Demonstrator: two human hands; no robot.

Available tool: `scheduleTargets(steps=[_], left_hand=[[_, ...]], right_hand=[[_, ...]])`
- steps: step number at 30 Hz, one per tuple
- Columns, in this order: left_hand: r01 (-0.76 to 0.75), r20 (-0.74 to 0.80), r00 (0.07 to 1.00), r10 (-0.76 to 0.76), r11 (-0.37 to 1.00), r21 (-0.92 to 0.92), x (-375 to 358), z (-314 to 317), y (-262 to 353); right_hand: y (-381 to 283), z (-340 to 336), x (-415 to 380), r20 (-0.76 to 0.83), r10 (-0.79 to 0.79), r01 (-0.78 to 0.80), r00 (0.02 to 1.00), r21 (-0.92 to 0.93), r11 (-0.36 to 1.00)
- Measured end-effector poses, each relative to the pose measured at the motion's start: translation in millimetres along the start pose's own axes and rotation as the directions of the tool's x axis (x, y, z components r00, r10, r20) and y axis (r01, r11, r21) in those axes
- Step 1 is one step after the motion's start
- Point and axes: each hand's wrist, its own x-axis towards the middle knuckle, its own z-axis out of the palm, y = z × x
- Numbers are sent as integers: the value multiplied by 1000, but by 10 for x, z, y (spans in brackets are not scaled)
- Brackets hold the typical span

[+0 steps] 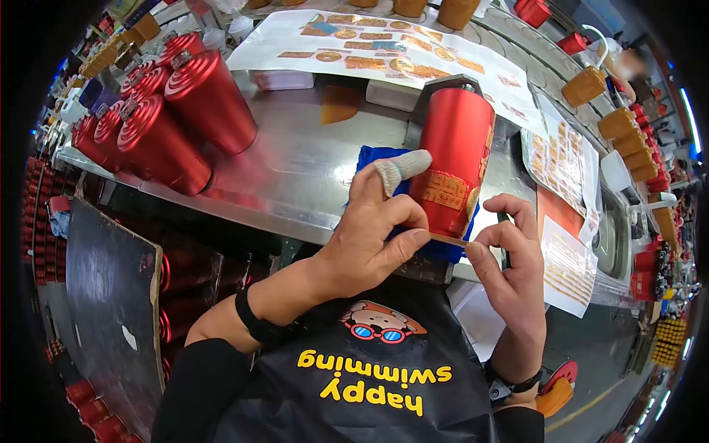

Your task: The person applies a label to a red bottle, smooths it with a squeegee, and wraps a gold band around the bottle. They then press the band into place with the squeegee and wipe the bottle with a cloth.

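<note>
A red metallic bottle (459,140) with a gold decal (445,190) near its lower end lies tilted on a blue cloth (369,156). A thin gold strip (447,240) stretches between my hands across the bottle's near end. My left hand (373,229) pinches the strip's left end, its index finger in a white finger cover (402,170) reaching over the bottle's side. The right end of the strip is pinched between thumb and finger of my right hand (509,258), just right of the bottle.
Several red bottles (210,100) stand on the metal counter (295,140) at the left. Decal sheets (354,48) lie behind the bottle and at right, with a strip sheet (567,266) nearer me. A black board (111,295) stands at lower left. A person (624,70) is at upper right.
</note>
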Motion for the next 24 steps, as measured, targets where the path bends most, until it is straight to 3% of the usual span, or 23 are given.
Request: scheduleTargets(steps=[8, 24], left_hand=[[134, -109, 985, -134, 991, -6, -90, 74, -59], [185, -105, 976, -192, 980, -80, -90, 133, -114]], right_hand=[[90, 117, -5, -2, 79, -79, 997, 34, 996], [80, 79, -16, 2, 91, -91, 996, 40, 995]])
